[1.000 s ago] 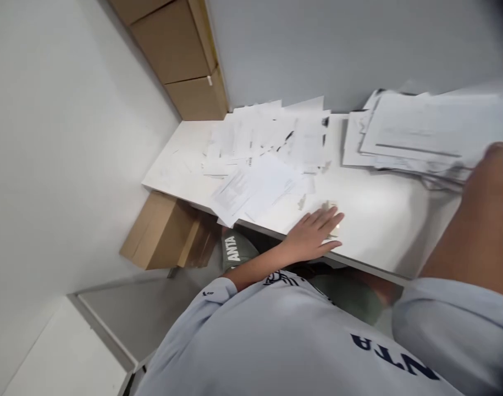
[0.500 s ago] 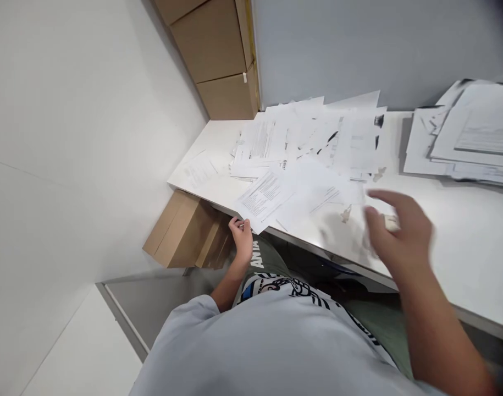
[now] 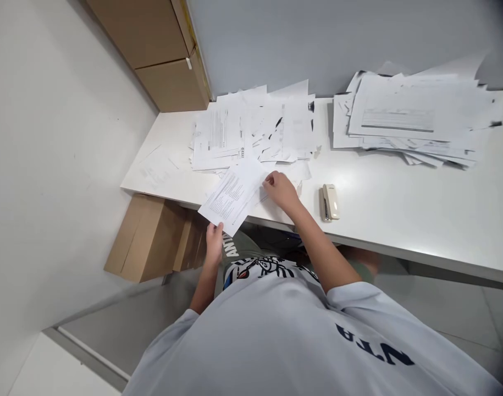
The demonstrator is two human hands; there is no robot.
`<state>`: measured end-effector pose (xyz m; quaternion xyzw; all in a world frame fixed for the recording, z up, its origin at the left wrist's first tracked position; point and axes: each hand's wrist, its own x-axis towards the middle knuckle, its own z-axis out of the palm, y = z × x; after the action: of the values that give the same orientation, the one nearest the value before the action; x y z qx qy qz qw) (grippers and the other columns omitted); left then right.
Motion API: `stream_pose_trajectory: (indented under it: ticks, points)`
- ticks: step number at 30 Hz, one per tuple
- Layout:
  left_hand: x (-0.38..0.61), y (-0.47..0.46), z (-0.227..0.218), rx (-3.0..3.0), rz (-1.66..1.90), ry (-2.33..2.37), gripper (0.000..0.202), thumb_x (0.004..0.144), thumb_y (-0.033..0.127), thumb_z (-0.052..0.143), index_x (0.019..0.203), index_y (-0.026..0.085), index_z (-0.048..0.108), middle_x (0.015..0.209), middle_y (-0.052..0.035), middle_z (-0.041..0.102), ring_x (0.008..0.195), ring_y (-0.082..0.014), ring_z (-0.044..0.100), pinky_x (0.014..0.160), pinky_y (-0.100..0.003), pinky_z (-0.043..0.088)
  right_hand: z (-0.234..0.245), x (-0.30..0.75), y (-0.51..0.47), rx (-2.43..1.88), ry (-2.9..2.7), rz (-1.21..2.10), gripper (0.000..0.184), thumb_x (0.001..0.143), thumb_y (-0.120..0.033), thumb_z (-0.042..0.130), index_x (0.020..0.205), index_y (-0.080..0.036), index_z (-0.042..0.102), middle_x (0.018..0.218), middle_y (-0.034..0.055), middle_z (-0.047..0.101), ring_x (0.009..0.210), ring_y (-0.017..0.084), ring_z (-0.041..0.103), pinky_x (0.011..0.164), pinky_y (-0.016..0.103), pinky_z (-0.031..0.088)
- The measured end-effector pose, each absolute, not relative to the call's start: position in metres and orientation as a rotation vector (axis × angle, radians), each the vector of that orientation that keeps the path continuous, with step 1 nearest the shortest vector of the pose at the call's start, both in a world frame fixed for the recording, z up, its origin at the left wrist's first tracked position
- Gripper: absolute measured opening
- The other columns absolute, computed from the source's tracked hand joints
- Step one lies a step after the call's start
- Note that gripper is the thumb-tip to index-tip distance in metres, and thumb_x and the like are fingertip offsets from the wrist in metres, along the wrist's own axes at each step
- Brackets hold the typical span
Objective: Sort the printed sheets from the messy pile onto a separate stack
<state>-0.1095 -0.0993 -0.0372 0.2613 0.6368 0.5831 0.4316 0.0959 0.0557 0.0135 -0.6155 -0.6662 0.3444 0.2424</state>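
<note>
Printed papers lie across a white desk below a grey wall.

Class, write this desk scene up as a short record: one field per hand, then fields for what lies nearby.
Left hand: holds the lower edge of a printed sheet
Right hand: touches the sheet's opposite edge
Nearby: beige stapler on the white desk
Also on desk: loose papers; paper stack
Beside desk: cardboard box

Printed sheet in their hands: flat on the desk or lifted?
Lifted: the sheet overhangs the desk edge, gripped by the left hand.
</note>
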Motion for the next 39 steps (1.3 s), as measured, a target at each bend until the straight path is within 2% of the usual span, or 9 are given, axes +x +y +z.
stream_pose_trajectory:
  ticks: [3,5,11,14,17,22,27,32,39]
  points:
    - [-0.115,-0.092,-0.033,0.670,1.365,1.491,0.036,0.074,0.043,0.072,0.099,0.017,0.067,0.106,-0.0085,0.072,0.104,-0.0251,0.066,0.091,-0.036,0.051,0.006,0.095,0.049,-1.789,-1.777,0.620,0.036,0.086,-0.034,0.052,0.114,-0.012,0.054,0.124,0.0235,0.050,0.113,0.037,0.047,0.096,0.052,0.038]
    - [-0.116,-0.087,-0.032,0.763,1.336,1.522,0.032,0.074,0.040,0.072,0.096,0.017,0.067,0.102,-0.0076,0.073,0.102,-0.0252,0.066,0.091,-0.036,0.050,0.005,0.095,0.051,-1.872,-1.784,0.611,0.040,0.085,-0.037,0.054,0.114,-0.010,0.053,0.126,0.0254,0.046,0.118,0.040,0.042,0.099,0.055,0.035]
    - [-0.116,-0.078,-0.038,0.566,1.513,1.542,0.046,0.066,0.043,0.081,0.095,0.018,0.054,0.098,-0.0067,0.070,0.094,-0.0219,0.067,0.086,-0.036,0.052,0.005,0.091,0.043,-1.707,-1.794,0.944,0.019,0.080,-0.026,0.052,0.097,-0.018,0.056,0.100,0.0132,0.062,0.094,0.030,0.054,0.084,0.042,0.044]
    - [-0.119,-0.081,-0.034,0.513,1.532,1.488,0.054,0.065,0.044,0.083,0.103,0.017,0.055,0.101,-0.0081,0.071,0.090,-0.0218,0.068,0.084,-0.036,0.053,0.010,0.094,0.028,-1.546,-1.760,1.121,0.014,0.080,-0.030,0.051,0.091,-0.021,0.055,0.090,0.0071,0.065,0.083,0.026,0.056,0.076,0.037,0.045]
    - [-0.125,-0.080,-0.022,0.743,1.561,1.530,0.046,0.071,0.045,0.078,0.102,0.017,0.058,0.100,-0.0074,0.071,0.091,-0.0218,0.067,0.085,-0.034,0.052,0.024,0.099,0.019,-1.407,-1.754,1.103,0.018,0.083,-0.038,0.050,0.093,-0.023,0.056,0.085,0.0041,0.063,0.080,0.024,0.056,0.073,0.036,0.045]
    - [-0.138,-0.052,0.005,1.099,1.666,1.715,0.032,0.077,0.041,0.072,0.096,0.020,0.058,0.094,-0.0043,0.068,0.099,-0.0218,0.064,0.091,-0.032,0.049,0.041,0.099,0.018,-1.295,-1.590,0.860,0.024,0.087,-0.046,0.047,0.094,-0.024,0.054,0.090,0.0044,0.063,0.090,0.023,0.057,0.082,0.036,0.046]
    - [-0.147,-0.023,0.003,1.225,1.622,1.769,0.049,0.064,0.036,0.080,0.102,0.019,0.054,0.102,-0.0063,0.065,0.103,-0.0238,0.061,0.096,-0.036,0.046,0.010,0.091,-0.001,-1.236,-1.385,0.850,0.036,0.085,-0.049,0.053,0.109,-0.023,0.051,0.110,0.0088,0.062,0.106,0.025,0.057,0.094,0.041,0.045]
    - [-0.139,-0.017,-0.015,1.217,1.685,1.511,0.063,0.068,0.045,0.079,0.116,0.020,0.047,0.116,-0.0120,0.061,0.110,-0.0245,0.060,0.096,-0.036,0.047,-0.015,0.091,-0.012,-1.180,-1.283,0.972,0.037,0.086,-0.050,0.055,0.112,-0.023,0.051,0.112,0.0097,0.062,0.108,0.025,0.058,0.096,0.043,0.046]
    - [-0.118,-0.027,-0.031,1.047,1.852,1.543,0.053,0.073,0.064,0.068,0.097,0.022,0.046,0.095,-0.0043,0.058,0.094,-0.0204,0.061,0.089,-0.034,0.049,0.002,0.095,-0.042,-1.146,-1.251,0.903,0.022,0.090,-0.048,0.048,0.093,-0.027,0.054,0.095,0.0059,0.064,0.096,0.025,0.062,0.091,0.045,0.049]
